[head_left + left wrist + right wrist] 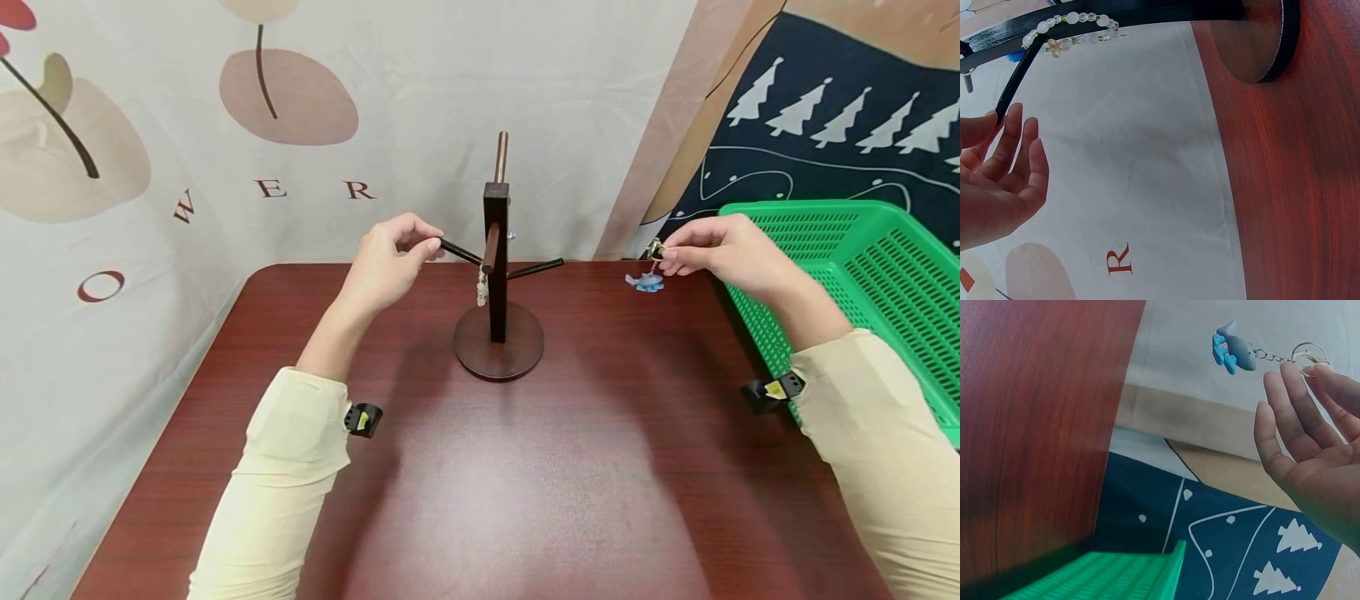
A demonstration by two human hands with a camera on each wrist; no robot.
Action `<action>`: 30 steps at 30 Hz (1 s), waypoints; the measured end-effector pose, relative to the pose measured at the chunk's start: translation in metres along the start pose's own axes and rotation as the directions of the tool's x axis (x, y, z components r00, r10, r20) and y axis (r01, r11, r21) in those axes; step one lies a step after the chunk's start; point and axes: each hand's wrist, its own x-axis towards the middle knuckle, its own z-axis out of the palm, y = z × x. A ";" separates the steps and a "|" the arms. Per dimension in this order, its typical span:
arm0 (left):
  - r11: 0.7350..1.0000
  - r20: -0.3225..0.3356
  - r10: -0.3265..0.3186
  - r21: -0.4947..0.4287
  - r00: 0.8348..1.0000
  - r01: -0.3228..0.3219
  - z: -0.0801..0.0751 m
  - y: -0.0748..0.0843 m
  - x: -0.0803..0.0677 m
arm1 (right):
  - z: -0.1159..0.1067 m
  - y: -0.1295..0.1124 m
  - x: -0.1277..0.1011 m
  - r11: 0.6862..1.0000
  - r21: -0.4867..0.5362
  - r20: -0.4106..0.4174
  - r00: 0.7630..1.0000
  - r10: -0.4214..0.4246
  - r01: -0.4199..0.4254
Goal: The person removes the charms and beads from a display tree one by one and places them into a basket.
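A dark wooden stand [498, 287] with a round base and several pegs stands upright on the table. My left hand [390, 262] pinches the tip of its left peg [1019, 81] between thumb and forefinger. From that peg hangs a bracelet [1072, 17] of clear and white beads with a flower charm, close to the post. To the right, raised and apart from the stand, my right hand [731, 250] pinches the metal ring of a keychain [1241, 353]. Its grey-and-blue whale-like figure dangles on a short chain in the head view.
A green plastic basket [813, 207] sits at the right edge of the reddish-brown table [480, 483]. Behind the table hangs a printed cloth [420, 75]. In the left wrist view, a small blue thing [1016, 55] shows partly behind the stand.
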 end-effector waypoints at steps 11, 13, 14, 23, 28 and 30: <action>1.000 0.009 -0.011 0.000 1.000 0.011 0.000 0.000 -0.001 | -0.015 0.005 -0.003 1.000 0.004 -0.015 1.000 0.009 -0.009; 1.000 0.010 -0.016 -0.004 1.000 0.016 0.001 -0.001 0.000 | -0.017 0.005 -0.004 1.000 0.000 -0.022 1.000 0.014 -0.014; 1.000 0.010 -0.017 -0.004 1.000 0.017 0.001 -0.001 0.000 | -0.018 0.005 -0.004 1.000 0.001 -0.026 0.999 0.019 -0.019; 1.000 0.013 -0.025 -0.001 1.000 0.025 0.002 -0.002 0.001 | -0.030 0.006 -0.010 1.000 -0.007 -0.044 0.999 0.013 -0.013; 1.000 0.012 -0.023 0.000 1.000 0.023 0.001 -0.002 0.000 | -0.038 0.007 -0.014 0.999 -0.012 -0.051 0.998 0.033 -0.034; 1.000 0.011 -0.023 -0.003 1.000 0.023 0.001 -0.002 0.000 | -0.042 0.008 -0.015 0.999 -0.020 -0.051 0.998 0.048 -0.049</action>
